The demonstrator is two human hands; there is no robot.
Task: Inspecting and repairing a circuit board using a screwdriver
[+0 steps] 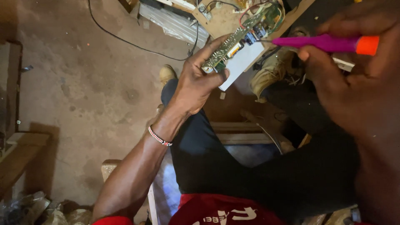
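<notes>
With the left hand [196, 83] clamped around a circuit board [241, 39] held up at the far centre, the right hand [354, 83] grips a purple tool [325, 43] closed-fisted, its thin tip touching the board's components, so the probing step seems underway and calls for steady aim.

Bare concrete floor [83, 83] takes up most of the left side, pretty dusty and stained. A black cable [125, 39] snakes across it at the far end. Far middle there's a wooden board [221, 21] with loose parts and wires lying on it, and a ribbed metal piece [175, 25] just left of it. Wooden frame [16, 154] sits at the near left, with crumpled plastic [33, 210] right below it. A tan boot [168, 73] shows near the middle, another boot [271, 73] further right.
</notes>
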